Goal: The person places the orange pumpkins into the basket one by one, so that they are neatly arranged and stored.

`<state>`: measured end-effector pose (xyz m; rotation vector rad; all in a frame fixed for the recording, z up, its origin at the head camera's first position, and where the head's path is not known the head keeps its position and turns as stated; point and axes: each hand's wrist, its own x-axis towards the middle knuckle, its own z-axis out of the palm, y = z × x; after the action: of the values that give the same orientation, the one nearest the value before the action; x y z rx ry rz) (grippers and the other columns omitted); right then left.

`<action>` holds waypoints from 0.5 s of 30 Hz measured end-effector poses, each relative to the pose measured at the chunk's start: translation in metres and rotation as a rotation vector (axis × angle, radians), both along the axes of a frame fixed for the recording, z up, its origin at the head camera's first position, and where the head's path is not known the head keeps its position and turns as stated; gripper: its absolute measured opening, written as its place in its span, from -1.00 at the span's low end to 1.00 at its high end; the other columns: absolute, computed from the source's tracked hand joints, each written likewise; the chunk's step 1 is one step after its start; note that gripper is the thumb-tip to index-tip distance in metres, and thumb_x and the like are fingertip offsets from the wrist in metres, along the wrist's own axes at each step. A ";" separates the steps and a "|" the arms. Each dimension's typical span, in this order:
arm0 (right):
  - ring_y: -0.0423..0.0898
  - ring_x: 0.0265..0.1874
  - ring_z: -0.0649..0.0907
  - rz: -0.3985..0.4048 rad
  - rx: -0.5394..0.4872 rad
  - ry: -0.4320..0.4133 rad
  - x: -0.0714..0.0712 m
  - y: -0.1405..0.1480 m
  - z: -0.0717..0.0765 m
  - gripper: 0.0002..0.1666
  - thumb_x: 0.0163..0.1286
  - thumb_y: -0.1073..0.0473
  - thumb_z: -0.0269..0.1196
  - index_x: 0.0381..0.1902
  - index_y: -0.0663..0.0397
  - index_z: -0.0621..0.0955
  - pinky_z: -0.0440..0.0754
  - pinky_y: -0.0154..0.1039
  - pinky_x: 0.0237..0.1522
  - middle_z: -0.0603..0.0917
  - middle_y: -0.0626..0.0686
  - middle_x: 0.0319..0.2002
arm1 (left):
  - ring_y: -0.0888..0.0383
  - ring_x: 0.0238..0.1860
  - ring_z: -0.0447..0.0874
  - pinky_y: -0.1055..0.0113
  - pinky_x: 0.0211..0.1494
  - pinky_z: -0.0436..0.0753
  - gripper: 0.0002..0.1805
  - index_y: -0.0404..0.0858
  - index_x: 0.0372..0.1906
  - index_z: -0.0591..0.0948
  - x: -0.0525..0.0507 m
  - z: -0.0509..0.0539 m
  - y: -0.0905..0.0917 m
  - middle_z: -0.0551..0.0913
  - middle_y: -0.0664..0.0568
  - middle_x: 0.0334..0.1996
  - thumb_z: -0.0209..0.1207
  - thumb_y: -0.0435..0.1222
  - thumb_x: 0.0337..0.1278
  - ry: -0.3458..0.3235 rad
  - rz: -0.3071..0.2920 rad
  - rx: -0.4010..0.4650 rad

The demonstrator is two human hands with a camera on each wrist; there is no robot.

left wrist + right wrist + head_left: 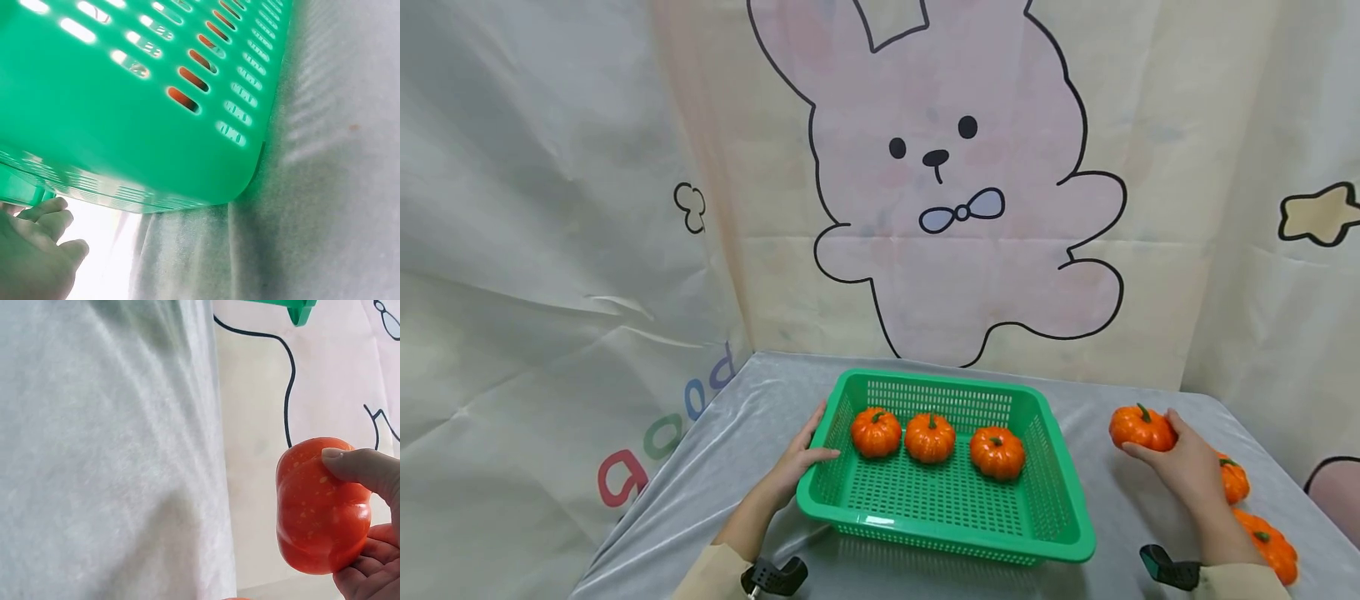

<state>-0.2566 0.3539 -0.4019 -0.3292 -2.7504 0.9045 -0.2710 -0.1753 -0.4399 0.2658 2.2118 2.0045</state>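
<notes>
While left fingers (808, 427) grip basket (947, 532); pumpkin (1137, 427) pinched between right thumb (361, 469) and right fingers (370, 567)

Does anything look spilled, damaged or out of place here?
Nothing stands out. Three pumpkins sit in the green basket, the left hand is on its rim, the right hand holds another pumpkin, and two more pumpkins are on the grey cloth.

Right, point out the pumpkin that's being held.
The pumpkin in the right hand; three others sit inside the basket, and two more lie on the table.
</notes>
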 end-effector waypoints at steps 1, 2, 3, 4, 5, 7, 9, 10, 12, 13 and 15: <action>0.49 0.15 0.18 0.004 -0.003 0.003 -0.001 -0.001 0.002 0.25 0.17 -0.27 0.23 0.41 0.37 -0.17 0.16 0.36 0.11 0.01 0.54 0.33 | -0.13 0.47 -0.23 -0.11 0.37 0.12 -0.06 -0.03 0.50 -0.14 0.000 0.001 0.000 -0.26 -0.04 0.51 0.10 -0.38 0.09 -0.002 0.002 -0.002; 0.49 0.15 0.18 0.007 -0.004 0.007 -0.001 -0.002 0.003 0.25 0.17 -0.28 0.22 0.41 0.36 -0.18 0.16 0.36 0.11 0.00 0.54 0.33 | -0.13 0.47 -0.22 -0.11 0.37 0.13 -0.06 -0.03 0.50 -0.14 0.000 0.001 0.000 -0.26 -0.04 0.51 0.10 -0.38 0.09 -0.004 0.002 -0.002; 0.49 0.15 0.18 0.010 -0.005 0.010 -0.002 -0.004 0.005 0.25 0.18 -0.28 0.22 0.41 0.35 -0.18 0.17 0.36 0.10 0.00 0.54 0.33 | -0.13 0.47 -0.21 -0.10 0.36 0.15 -0.06 -0.02 0.50 -0.14 0.000 0.002 0.000 -0.26 -0.03 0.51 0.10 -0.38 0.09 -0.006 0.002 -0.004; 0.49 0.15 0.18 0.011 -0.006 0.012 -0.002 -0.005 0.006 0.25 0.18 -0.29 0.21 0.42 0.33 -0.19 0.17 0.36 0.10 0.01 0.54 0.33 | -0.13 0.47 -0.21 -0.10 0.36 0.16 -0.07 -0.02 0.50 -0.14 0.000 0.002 0.000 -0.26 -0.03 0.51 0.10 -0.38 0.09 -0.008 0.002 -0.002; 0.49 0.14 0.18 0.012 -0.006 0.014 -0.002 -0.006 0.008 0.24 0.18 -0.29 0.21 0.42 0.33 -0.19 0.18 0.36 0.09 0.01 0.54 0.33 | -0.13 0.47 -0.21 -0.09 0.36 0.16 -0.06 -0.01 0.50 -0.14 0.000 0.002 0.000 -0.26 -0.03 0.51 0.10 -0.38 0.10 -0.010 0.000 -0.002; 0.50 0.14 0.19 0.014 -0.003 0.019 -0.002 -0.007 0.010 0.24 0.18 -0.28 0.21 0.42 0.32 -0.18 0.20 0.35 0.07 0.03 0.55 0.32 | -0.13 0.47 -0.20 -0.09 0.35 0.18 -0.06 -0.02 0.50 -0.15 0.000 0.003 0.000 -0.26 -0.03 0.51 0.10 -0.38 0.10 -0.013 -0.001 -0.002; 0.50 0.13 0.19 0.013 -0.002 0.023 -0.002 -0.009 0.011 0.23 0.18 -0.27 0.22 0.42 0.32 -0.17 0.21 0.35 0.06 0.04 0.56 0.31 | -0.13 0.47 -0.18 -0.08 0.34 0.20 -0.06 -0.02 0.50 -0.15 0.000 0.003 0.000 -0.26 -0.03 0.51 0.10 -0.38 0.10 -0.014 -0.003 -0.005; 0.50 0.13 0.20 0.011 -0.002 0.024 -0.002 -0.009 0.012 0.23 0.18 -0.27 0.22 0.42 0.32 -0.17 0.22 0.34 0.05 0.05 0.56 0.30 | -0.14 0.46 -0.18 -0.08 0.34 0.21 -0.06 -0.01 0.50 -0.15 0.001 0.003 0.000 -0.26 -0.04 0.51 0.10 -0.38 0.10 -0.015 -0.005 -0.006; 0.50 0.12 0.20 0.011 0.005 0.028 -0.002 -0.010 0.014 0.23 0.17 -0.27 0.22 0.41 0.33 -0.16 0.24 0.33 0.04 0.07 0.57 0.29 | -0.15 0.46 -0.17 -0.09 0.33 0.21 -0.06 -0.03 0.50 -0.15 0.001 0.003 0.000 -0.26 -0.05 0.51 0.10 -0.38 0.10 -0.013 -0.005 -0.008; 0.50 0.11 0.21 0.012 0.011 0.028 -0.002 -0.011 0.015 0.23 0.17 -0.27 0.22 0.41 0.34 -0.15 0.25 0.33 0.03 0.08 0.58 0.28 | -0.15 0.46 -0.17 -0.09 0.34 0.20 -0.06 -0.03 0.50 -0.15 0.002 0.003 0.001 -0.26 -0.05 0.51 0.10 -0.38 0.09 -0.013 -0.004 -0.009; 0.50 0.11 0.21 0.013 0.016 0.022 -0.004 -0.013 0.017 0.23 0.18 -0.28 0.22 0.41 0.33 -0.15 0.26 0.32 0.01 0.09 0.59 0.28 | -0.15 0.46 -0.19 -0.11 0.36 0.16 -0.06 -0.03 0.50 -0.14 0.002 0.003 0.000 -0.26 -0.05 0.51 0.11 -0.38 0.09 -0.013 0.000 -0.008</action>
<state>-0.2601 0.3414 -0.3846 -0.2967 -2.7410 0.8839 -0.2694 -0.1748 -0.4372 0.2510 2.2117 1.9920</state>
